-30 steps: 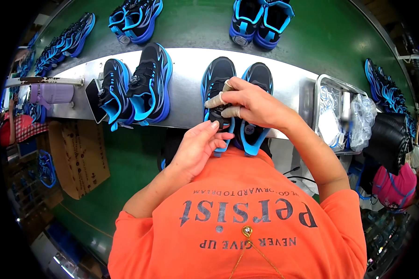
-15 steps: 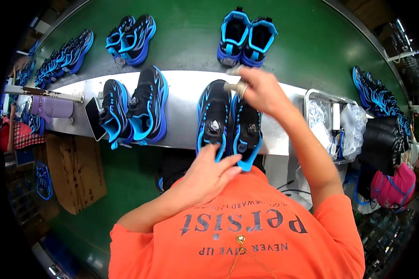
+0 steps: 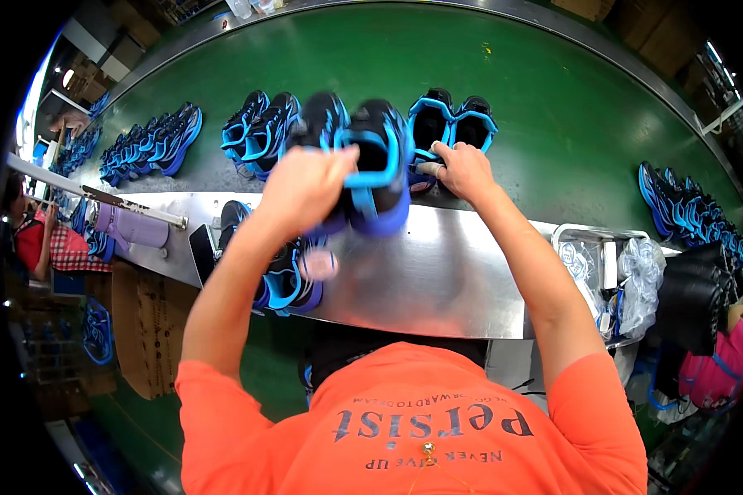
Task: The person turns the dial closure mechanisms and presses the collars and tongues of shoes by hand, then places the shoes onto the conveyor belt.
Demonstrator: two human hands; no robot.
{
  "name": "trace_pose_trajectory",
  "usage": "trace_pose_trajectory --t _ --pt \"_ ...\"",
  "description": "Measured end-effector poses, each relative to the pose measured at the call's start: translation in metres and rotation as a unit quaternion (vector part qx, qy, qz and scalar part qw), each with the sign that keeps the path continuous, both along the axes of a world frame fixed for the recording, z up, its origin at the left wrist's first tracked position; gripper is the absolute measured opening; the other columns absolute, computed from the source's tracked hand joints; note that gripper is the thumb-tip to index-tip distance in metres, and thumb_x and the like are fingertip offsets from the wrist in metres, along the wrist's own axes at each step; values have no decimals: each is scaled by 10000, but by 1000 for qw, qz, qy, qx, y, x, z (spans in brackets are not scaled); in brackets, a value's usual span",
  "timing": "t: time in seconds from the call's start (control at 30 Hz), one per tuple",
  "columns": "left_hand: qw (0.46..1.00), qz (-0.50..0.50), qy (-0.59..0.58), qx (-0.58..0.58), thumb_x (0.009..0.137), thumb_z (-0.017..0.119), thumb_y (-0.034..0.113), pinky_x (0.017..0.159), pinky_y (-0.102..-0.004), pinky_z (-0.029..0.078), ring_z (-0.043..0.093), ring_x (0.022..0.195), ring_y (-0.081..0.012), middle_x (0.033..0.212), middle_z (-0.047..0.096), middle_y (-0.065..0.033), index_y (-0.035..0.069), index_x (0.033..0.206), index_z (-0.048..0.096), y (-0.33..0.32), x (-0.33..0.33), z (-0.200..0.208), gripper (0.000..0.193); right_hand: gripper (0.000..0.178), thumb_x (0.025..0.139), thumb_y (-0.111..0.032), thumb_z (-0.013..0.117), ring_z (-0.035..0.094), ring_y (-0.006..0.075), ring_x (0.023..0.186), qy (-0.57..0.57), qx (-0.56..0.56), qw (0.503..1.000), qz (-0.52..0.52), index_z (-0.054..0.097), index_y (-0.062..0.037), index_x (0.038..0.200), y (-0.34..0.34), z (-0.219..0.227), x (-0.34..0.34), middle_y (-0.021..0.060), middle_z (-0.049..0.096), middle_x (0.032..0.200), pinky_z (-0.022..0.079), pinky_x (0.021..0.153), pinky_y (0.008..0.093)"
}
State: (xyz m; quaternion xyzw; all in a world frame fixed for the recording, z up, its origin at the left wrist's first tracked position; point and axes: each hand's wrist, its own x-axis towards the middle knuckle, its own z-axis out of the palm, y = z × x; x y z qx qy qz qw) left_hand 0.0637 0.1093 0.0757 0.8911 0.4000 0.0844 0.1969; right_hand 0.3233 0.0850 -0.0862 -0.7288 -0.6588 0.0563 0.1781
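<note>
My left hand [image 3: 309,188] is closed on a pair of black and blue sneakers [image 3: 380,161], lifted with the heels toward me and blurred by motion. A blurred round pale tag [image 3: 319,265] hangs below them. At the heels of a second pair of sneakers [image 3: 434,124] on the green surface, my right hand [image 3: 464,171] has its fingers closed, with pale wraps on some fingertips. Beneath my left forearm, a third pair of sneakers [image 3: 293,285] sits on the metal shelf [image 3: 437,272], partly covered.
More sneakers [image 3: 260,132] stand on the green surface [image 3: 545,124], with rows at far left [image 3: 153,144] and right [image 3: 689,206]. A metal tray [image 3: 563,235] holds plastic bags. A purple cup [image 3: 132,224] and a phone [image 3: 202,254] lie left. Another person [image 3: 37,247] is at far left.
The sneakers in front of me have left the metal shelf and are up in my left hand, farther away. My right hand has come down to the heels of the other pair. The view has shifted.
</note>
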Motion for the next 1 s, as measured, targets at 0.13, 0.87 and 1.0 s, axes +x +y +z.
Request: trace_pose_trajectory --t 0.13,0.87,1.0 --pt "991 -83 -34 104 1027 394 380 773 -451 471 607 927 -425 962 648 -255 -8 1046 647 109 -14 -55 463 472 816 -525 688 651 370 946 71 -101 992 29 680 -140 1088 -4 38 1 202 687 930 494 789 481" --pt "980 -59 -187 26 669 690 -98 823 -395 521 633 970 -354 1062 652 -145 42 1142 629 -130 -19 -103 497 607 680 -137 809 572 319 1042 129 85 979 135 606 -132 1253 -206 82 -61 117 574 1225 501 846 390" --pt "981 -10 -188 -37 697 672 -82 763 -388 523 636 911 -362 982 637 -161 43 1125 629 -141 -16 -102 449 395 782 -101 750 637 272 936 249 -36 966 50 654 -100 1165 -199 54 -61 104 661 1069 516 806 343"
